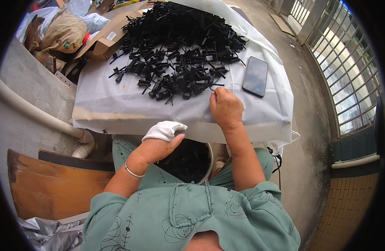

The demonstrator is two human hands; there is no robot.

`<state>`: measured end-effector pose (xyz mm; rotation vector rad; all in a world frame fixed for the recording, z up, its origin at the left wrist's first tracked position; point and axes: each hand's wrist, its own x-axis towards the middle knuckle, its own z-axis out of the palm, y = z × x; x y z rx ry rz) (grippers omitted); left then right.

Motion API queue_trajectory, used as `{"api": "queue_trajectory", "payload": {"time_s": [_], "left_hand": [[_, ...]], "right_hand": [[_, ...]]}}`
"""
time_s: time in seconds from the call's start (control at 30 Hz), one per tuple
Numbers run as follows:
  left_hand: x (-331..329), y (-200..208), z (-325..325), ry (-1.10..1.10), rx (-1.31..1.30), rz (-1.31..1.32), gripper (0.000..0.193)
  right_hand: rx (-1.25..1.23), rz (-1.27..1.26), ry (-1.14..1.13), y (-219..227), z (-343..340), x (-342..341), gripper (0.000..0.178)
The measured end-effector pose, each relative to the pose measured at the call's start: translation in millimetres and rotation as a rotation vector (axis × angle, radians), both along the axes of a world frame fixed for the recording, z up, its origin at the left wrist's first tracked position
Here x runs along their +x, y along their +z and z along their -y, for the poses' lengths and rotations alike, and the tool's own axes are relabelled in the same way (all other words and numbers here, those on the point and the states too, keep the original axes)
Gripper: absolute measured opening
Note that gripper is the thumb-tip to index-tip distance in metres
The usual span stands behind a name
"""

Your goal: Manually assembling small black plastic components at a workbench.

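Note:
A large heap of small black plastic parts (180,46) with thin stems lies on the covered table. At its near edge my right hand (227,108), bare, is closed in a pinch on the thin stem of one black plastic part (212,88). My left hand (164,136) wears a white glove (161,130) over the fingers, with the thumb bare. Its fingers curl in towards the thumb over the table's front edge, and what they hold, if anything, is hidden. Below it, between my knees, stands a round bucket (210,161) with black pieces inside.
A smartphone (255,76) lies on the white plastic sheet (113,98) to the right of the heap. An open cardboard box (104,44) and bags (65,31) are at the far left. A pipe (38,111) runs along the left wall, and a barred window (347,62) is at the right.

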<state>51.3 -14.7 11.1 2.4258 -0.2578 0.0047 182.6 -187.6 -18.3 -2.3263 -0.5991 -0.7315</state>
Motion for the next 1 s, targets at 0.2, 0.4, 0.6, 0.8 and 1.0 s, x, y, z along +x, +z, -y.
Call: {"api": "queue_trajectory", "payload": {"time_s": [0.2,0.4,0.6,0.8,1.0], "left_hand": [[12,-17,17,0.257,-0.643,0.064,0.028],[28,-29,25,0.236,-0.804,0.29,0.026],[9,4,24,0.204,-0.89,-0.199,0.027],[8,-8,20,0.173,-0.586,0.114,0.027],[3,-8,26,0.229,-0.492,0.092,0.03]], "right_hand": [[0.278,-0.315,0.122,9,5,-38,0.013],[0.385,-0.481,0.528,13,-5,-73,0.018],[0.366,-0.319,0.466,11,-2,-60,0.023],[0.411,-0.53,0.604,15,2,-58,0.023],[0.32,-0.606,0.696,8,-2,-64,0.024]]}}
